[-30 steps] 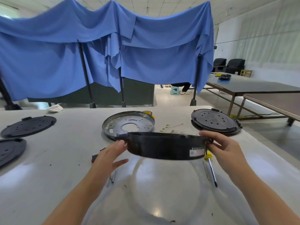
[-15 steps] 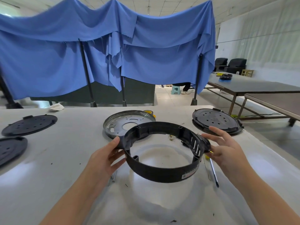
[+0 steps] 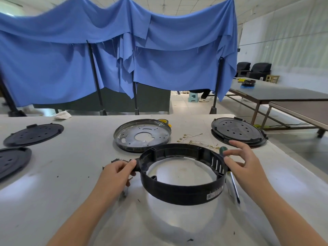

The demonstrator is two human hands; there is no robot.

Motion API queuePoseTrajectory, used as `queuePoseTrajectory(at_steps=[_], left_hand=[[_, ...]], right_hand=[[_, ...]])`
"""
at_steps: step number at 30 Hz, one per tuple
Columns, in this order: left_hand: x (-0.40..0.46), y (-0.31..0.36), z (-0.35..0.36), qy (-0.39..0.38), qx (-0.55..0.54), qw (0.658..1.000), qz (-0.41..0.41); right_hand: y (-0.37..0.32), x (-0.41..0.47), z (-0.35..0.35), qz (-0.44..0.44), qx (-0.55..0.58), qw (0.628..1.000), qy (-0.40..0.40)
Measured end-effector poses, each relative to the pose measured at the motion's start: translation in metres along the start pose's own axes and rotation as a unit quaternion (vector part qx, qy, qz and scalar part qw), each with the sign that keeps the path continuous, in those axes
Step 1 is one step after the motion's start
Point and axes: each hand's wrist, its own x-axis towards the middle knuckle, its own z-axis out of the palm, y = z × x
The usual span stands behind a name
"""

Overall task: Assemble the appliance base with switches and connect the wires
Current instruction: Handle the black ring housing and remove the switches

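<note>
Flat black round plastic cover at nine o'clock — cut by the frame edge; small white label on the black plastic ring — print unreadable.

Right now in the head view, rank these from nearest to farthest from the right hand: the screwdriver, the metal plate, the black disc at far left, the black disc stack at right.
From the right hand:
1. Screwdriver, just beneath the hand.
2. Black disc stack, just behind it to the right.
3. Metal plate, behind the ring, centre.
4. Black disc, far left.
</note>
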Motion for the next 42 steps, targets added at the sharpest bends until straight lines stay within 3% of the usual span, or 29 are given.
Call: queuePoseTrajectory(at_steps=[7, 20, 35, 39, 42], left_hand=[[0.000, -0.006, -0.004, -0.011, 0.131, 0.990, 0.047], [0.001, -0.011, -0.007, -0.006, 0.173, 0.984, 0.038], [-0.001, -0.013, -0.005, -0.007, 0.205, 0.978, 0.038], [-0.002, -0.013, -0.005, -0.003, 0.221, 0.974, 0.041], [-0.002, -0.012, -0.006, 0.001, 0.232, 0.972, 0.040]], right_hand=[[0.007, -0.001, 0.001, 0.001, -0.070, 0.997, -0.032], [0.018, 0.000, 0.004, 0.006, -0.139, 0.987, -0.074], [0.013, 0.000, 0.003, 0.021, -0.177, 0.982, -0.067], [0.004, -0.005, 0.000, -0.017, -0.260, 0.962, -0.081], [-0.009, -0.005, -0.006, -0.067, -0.391, 0.916, -0.061]])
